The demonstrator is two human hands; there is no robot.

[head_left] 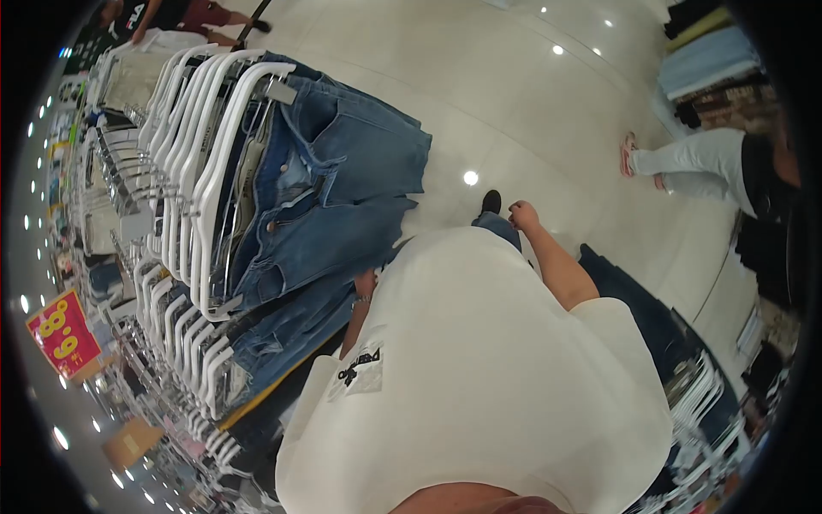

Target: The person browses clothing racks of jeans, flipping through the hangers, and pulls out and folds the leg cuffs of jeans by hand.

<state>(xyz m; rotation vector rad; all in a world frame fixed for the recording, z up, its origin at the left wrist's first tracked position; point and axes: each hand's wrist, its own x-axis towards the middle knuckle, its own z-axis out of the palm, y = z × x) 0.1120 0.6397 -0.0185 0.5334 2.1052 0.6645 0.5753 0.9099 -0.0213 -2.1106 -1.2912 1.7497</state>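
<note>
My left hand [366, 283] hangs low beside my body, close to the blue denim shorts [342, 163] on the rack. Part of it is hidden by my white shirt [488, 360] and the denim, so its fingers do not show clearly. A bracelet [363, 299] circles that wrist. On the other side, my right hand [521, 216] hangs out in front of my hip with its fingers loosely curled in. Nothing shows in it, and it touches no clothing on the racks. One dark shoe [491, 201] of mine is visible on the floor.
White hangers [210, 184] with jeans and shorts crowd the left rack. A red price sign [63, 333] stands behind. More dark jeans [638, 313] hang at the right. A person in light trousers [698, 163] stands by stacked clothes [706, 64]. Another person [205, 15] is at upper left.
</note>
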